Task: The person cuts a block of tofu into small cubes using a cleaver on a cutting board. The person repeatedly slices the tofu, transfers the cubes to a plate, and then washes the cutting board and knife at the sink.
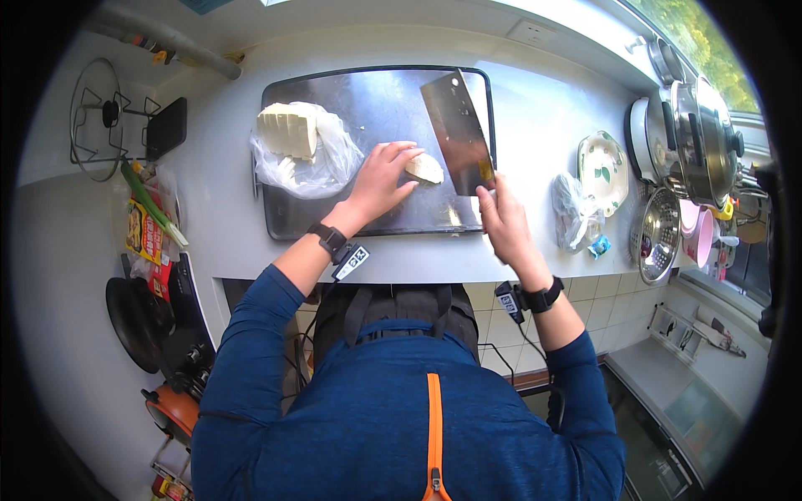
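A metal cutting board [382,210] with a dark rim lies on the counter in front of me. My right hand [506,219] grips a cleaver [457,134] by its handle, the broad blade lying over the board's right part. Fingers apart, my left hand [385,178] is over the middle of the board, its fingertips beside a small pale piece of food [425,168]; whether they touch it I cannot tell. On the board's left side, a sliced pale block that looks like tofu [288,130] sits on a crumpled clear plastic bag [335,147].
Right of the board are a leaf-patterned dish [603,172], a tied plastic bag [570,213], a steel colander [659,235] and stacked pots [702,138]. On the left stand a wire rack with a glass lid [97,119], a green onion [150,203] on packets, and a black pan [135,325].
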{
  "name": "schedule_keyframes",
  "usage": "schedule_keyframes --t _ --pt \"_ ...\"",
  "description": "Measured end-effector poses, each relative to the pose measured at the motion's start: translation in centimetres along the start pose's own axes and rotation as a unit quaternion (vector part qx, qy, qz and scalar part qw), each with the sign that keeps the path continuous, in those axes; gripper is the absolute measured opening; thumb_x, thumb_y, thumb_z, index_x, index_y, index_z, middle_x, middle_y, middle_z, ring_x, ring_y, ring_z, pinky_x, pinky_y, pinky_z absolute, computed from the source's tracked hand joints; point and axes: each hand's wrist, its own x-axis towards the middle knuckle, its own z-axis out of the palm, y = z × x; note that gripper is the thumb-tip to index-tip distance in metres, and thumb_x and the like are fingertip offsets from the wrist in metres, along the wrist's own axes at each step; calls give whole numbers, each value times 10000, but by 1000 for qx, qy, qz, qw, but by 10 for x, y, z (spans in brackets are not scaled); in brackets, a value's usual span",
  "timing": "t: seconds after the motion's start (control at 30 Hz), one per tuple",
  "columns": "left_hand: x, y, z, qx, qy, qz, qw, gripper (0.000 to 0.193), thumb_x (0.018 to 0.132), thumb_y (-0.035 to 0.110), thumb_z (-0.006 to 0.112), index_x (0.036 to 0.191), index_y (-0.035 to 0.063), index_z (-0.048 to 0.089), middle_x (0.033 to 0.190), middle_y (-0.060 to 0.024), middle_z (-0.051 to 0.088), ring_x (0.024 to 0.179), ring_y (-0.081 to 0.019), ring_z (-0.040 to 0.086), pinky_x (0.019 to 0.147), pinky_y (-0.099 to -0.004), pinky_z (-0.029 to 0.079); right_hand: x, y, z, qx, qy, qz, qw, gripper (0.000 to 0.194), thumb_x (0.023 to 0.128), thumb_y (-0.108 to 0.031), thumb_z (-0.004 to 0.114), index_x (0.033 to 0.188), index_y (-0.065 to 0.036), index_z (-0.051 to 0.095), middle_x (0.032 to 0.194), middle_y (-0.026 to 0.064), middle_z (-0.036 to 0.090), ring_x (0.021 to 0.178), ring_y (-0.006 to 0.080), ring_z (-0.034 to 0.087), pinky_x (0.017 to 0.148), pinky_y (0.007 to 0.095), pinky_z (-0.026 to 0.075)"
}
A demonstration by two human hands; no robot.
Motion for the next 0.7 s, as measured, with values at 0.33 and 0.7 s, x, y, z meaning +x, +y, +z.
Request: schedule_keyframes --t 0.33,0.7 --pt "-3 -6 8 20 -31 -30 999 469 735 169 845 1154 103 645 1073 -73 629 1028 -294 589 922 -415 485 -36 14 77 -17 97 -18 995 284 1057 -151 533 1255 37 453 816 296 625 786 534 611 647 556 481" --pt "-16 -22 -2 -55 -33 -24 998 402 759 121 818 1111 89 625 1085 -93 630 1071 -315 594 956 -422 478 -37 -16 101 -112 99 -8 989 338 1054 -145 544 1323 43 465 861 298 638 782 513 616 655 539 474"
